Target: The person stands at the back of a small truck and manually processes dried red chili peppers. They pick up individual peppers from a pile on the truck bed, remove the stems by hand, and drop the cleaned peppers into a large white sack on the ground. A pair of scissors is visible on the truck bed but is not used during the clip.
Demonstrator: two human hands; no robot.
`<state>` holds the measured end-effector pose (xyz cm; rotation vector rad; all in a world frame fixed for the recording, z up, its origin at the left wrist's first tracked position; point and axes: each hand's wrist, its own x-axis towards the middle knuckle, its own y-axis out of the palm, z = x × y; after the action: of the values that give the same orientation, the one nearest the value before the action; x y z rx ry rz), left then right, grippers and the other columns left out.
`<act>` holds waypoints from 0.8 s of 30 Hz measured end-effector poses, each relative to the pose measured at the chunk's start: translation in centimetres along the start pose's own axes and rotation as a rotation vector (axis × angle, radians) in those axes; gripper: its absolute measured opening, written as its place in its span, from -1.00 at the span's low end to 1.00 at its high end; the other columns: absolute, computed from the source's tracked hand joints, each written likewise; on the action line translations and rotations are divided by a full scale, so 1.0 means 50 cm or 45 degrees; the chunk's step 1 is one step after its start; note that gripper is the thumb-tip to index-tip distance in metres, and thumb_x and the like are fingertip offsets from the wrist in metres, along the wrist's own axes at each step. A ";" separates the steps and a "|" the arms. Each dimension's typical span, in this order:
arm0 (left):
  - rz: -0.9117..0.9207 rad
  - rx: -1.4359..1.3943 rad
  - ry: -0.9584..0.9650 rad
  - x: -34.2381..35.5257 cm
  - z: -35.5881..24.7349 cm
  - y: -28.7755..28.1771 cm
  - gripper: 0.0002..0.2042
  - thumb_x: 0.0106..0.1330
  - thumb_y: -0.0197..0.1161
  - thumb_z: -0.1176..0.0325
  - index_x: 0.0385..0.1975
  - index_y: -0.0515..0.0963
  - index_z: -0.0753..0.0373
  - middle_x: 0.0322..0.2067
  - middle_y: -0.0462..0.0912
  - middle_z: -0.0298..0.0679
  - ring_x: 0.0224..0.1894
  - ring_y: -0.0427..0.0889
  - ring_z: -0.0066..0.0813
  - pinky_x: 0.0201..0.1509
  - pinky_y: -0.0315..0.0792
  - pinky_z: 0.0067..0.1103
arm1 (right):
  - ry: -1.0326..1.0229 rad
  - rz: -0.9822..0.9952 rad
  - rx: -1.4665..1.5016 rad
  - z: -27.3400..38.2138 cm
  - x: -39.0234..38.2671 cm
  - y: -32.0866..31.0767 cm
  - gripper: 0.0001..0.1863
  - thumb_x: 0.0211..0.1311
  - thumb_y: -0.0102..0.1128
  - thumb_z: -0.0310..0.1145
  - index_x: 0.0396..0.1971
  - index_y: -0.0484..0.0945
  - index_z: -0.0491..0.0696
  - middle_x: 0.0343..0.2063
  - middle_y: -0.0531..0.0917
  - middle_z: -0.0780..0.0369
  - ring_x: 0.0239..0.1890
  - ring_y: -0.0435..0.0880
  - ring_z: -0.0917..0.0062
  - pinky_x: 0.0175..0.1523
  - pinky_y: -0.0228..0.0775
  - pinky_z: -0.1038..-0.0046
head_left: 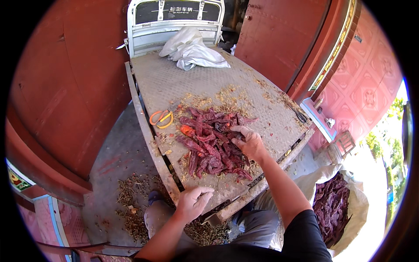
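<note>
A heap of dried dark red chili peppers lies on the near part of the metal truck bed, with a brighter orange-red one at its left side. My right hand rests at the heap's right edge, thumb and forefinger apart over the peppers. My left hand hovers by the bed's near edge, below the heap, its fingers drawn together; whether anything small is between them is hidden. A pair of scissors with orange and yellow handles lies left of the heap.
Seeds and stem bits are strewn over the bed. A white sack lies crumpled at the far end. To my right stands an open sack full of dried peppers. Stems litter the floor. Dark-handled scissors lie on the right edge.
</note>
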<state>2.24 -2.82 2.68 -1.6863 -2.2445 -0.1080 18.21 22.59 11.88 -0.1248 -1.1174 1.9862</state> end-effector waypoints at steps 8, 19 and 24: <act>0.052 -0.045 -0.144 0.004 -0.017 -0.005 -0.85 0.39 0.22 0.46 -0.16 0.64 0.38 -0.37 0.74 -0.25 -0.28 0.68 -0.61 -0.18 0.52 -0.63 | -0.321 0.190 -0.289 0.116 -0.101 0.004 -0.25 -0.04 0.51 -0.22 0.22 0.43 -0.02 0.04 0.58 0.04 0.15 0.51 0.11 0.27 0.33 0.18; 0.030 -0.087 -0.142 0.002 0.011 0.004 -0.83 0.42 0.22 0.43 -0.13 0.63 0.37 -0.35 0.72 -0.26 -0.27 0.67 -0.61 -0.16 0.52 -0.63 | -0.227 -0.043 -0.133 0.101 -0.167 0.033 -0.49 0.09 0.40 -0.25 0.07 0.56 -0.04 0.04 0.60 0.08 0.16 0.51 0.11 0.28 0.30 0.16; 0.032 -0.056 -0.150 0.004 0.007 0.004 -0.84 0.43 0.20 0.45 -0.12 0.62 0.37 -0.35 0.70 -0.31 -0.29 0.62 -0.66 -0.16 0.51 -0.66 | -0.352 -0.141 -0.224 0.109 -0.184 0.060 -0.62 0.08 0.40 -0.31 -0.06 0.63 0.01 -0.05 0.63 0.19 0.08 0.55 0.21 0.22 0.35 0.19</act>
<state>2.31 -2.50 2.36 -1.7870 -2.3208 -0.0539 19.87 11.73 10.22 0.1214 -1.4436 1.8427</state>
